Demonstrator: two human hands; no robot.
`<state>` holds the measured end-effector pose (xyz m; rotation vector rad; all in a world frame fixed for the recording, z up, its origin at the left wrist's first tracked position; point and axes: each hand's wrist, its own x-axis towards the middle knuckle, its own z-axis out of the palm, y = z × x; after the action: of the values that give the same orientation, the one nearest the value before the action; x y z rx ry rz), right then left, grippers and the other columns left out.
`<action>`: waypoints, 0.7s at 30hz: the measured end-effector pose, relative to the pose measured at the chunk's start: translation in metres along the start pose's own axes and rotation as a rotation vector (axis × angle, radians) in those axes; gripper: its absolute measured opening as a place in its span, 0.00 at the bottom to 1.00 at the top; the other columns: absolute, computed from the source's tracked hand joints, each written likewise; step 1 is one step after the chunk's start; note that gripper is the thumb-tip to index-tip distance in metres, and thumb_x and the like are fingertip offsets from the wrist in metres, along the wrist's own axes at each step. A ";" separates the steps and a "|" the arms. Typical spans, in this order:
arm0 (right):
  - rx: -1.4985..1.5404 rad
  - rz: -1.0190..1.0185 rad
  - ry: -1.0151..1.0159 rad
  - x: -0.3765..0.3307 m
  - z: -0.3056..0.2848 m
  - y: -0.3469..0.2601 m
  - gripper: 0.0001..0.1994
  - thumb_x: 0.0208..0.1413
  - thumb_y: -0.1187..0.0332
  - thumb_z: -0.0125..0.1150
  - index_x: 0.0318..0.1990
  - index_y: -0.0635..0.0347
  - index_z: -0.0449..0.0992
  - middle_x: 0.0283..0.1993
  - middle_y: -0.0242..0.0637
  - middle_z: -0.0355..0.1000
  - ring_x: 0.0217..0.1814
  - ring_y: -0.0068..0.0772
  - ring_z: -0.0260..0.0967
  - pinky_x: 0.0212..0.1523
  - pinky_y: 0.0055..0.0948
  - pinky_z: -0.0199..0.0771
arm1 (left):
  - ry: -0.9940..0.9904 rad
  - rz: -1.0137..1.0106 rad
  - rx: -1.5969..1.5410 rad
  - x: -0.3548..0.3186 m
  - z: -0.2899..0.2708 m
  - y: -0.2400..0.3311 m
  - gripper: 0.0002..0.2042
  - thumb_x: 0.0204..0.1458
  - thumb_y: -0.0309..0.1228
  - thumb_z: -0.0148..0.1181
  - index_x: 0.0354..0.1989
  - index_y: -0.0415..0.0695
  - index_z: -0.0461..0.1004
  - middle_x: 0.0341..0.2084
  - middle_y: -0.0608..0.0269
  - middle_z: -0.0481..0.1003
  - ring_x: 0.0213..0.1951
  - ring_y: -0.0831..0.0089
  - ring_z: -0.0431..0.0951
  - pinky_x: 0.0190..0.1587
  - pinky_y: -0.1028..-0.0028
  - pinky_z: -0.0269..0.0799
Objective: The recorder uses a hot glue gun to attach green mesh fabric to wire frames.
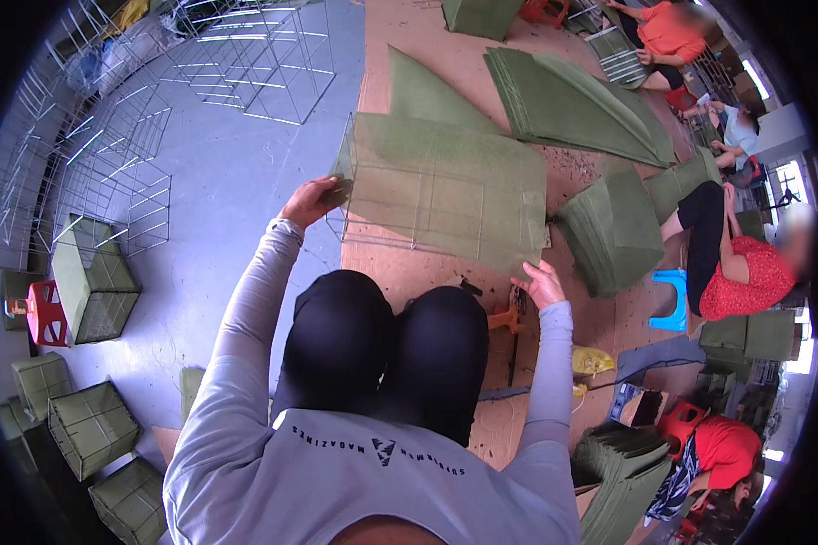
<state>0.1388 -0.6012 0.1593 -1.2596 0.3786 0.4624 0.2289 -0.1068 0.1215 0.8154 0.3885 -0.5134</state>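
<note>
We hold the green fabric sheet [445, 186] over the wire frame [409, 227] just beyond our knees, long axis left-right: left hand [311, 202] pinches far-left corner, right hand [541, 283] grips near-right edge.

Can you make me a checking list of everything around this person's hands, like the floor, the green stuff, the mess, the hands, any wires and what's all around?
Surface: brown board on a grey floor.
Job's things: wire frame in green cloth, held up over the board.
Clutter: green cloth stacks, orange tool, yellow bag.
Hands: left hand grips the frame's left edge; right hand at its lower right corner.
Cables: nothing seen.
Surroundings: bare wire frames, covered green boxes, other seated people, blue stool.
</note>
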 end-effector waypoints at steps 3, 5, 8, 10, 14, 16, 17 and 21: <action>0.030 -0.002 0.005 0.002 -0.007 0.015 0.13 0.54 0.71 0.50 0.48 0.57 0.67 0.46 0.33 0.68 0.44 0.29 0.66 0.42 0.35 0.71 | 0.007 0.147 0.064 -0.002 -0.005 -0.011 0.14 0.56 0.28 0.42 0.48 0.34 0.63 0.42 0.55 0.70 0.44 0.70 0.71 0.48 0.73 0.68; 0.052 -0.009 0.015 -0.001 -0.010 0.023 0.14 0.54 0.71 0.50 0.48 0.58 0.66 0.46 0.33 0.68 0.44 0.30 0.66 0.43 0.34 0.70 | 0.013 0.156 0.044 -0.010 -0.006 -0.016 0.13 0.56 0.27 0.42 0.48 0.34 0.63 0.41 0.55 0.70 0.42 0.69 0.72 0.47 0.73 0.70; 0.083 -0.023 0.032 -0.003 -0.008 0.031 0.15 0.55 0.71 0.49 0.50 0.59 0.66 0.46 0.35 0.67 0.43 0.32 0.67 0.43 0.33 0.70 | -0.001 0.179 0.051 -0.016 -0.018 -0.021 0.13 0.57 0.26 0.40 0.48 0.34 0.63 0.41 0.57 0.70 0.40 0.70 0.73 0.45 0.73 0.71; 0.095 -0.027 0.057 -0.002 -0.010 0.034 0.15 0.55 0.71 0.49 0.50 0.59 0.65 0.46 0.35 0.67 0.43 0.32 0.67 0.43 0.32 0.70 | 0.007 0.184 0.049 -0.022 -0.013 -0.023 0.14 0.57 0.27 0.41 0.49 0.34 0.62 0.43 0.57 0.69 0.44 0.70 0.71 0.49 0.73 0.68; 0.141 -0.099 0.065 0.006 -0.004 0.032 0.14 0.55 0.71 0.49 0.49 0.60 0.66 0.46 0.35 0.67 0.42 0.30 0.68 0.41 0.31 0.72 | 0.037 0.199 0.020 -0.031 -0.016 -0.024 0.13 0.57 0.27 0.40 0.47 0.37 0.64 0.41 0.61 0.70 0.43 0.73 0.71 0.48 0.73 0.67; 0.156 -0.136 0.064 0.008 -0.003 0.030 0.12 0.54 0.71 0.50 0.47 0.60 0.67 0.46 0.35 0.67 0.41 0.30 0.68 0.39 0.30 0.73 | 0.028 0.196 0.007 -0.032 -0.025 -0.029 0.12 0.57 0.28 0.41 0.47 0.37 0.64 0.40 0.62 0.70 0.42 0.73 0.70 0.48 0.73 0.67; 0.153 -0.111 0.119 0.008 -0.003 0.029 0.12 0.54 0.71 0.51 0.46 0.60 0.67 0.44 0.34 0.68 0.39 0.30 0.69 0.37 0.30 0.73 | 0.002 0.197 0.011 -0.035 -0.028 -0.033 0.12 0.56 0.28 0.42 0.46 0.37 0.65 0.40 0.62 0.70 0.42 0.74 0.71 0.47 0.74 0.67; 0.202 -0.032 0.328 0.029 -0.013 0.035 0.12 0.52 0.72 0.53 0.45 0.58 0.65 0.38 0.33 0.69 0.29 0.31 0.68 0.29 0.32 0.73 | -0.082 0.099 -0.011 -0.024 -0.046 -0.042 0.11 0.54 0.30 0.48 0.44 0.40 0.68 0.36 0.64 0.72 0.40 0.74 0.72 0.48 0.73 0.67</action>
<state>0.1447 -0.6014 0.1119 -1.1425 0.6644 0.1832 0.1792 -0.0890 0.0804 0.7957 0.2738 -0.4508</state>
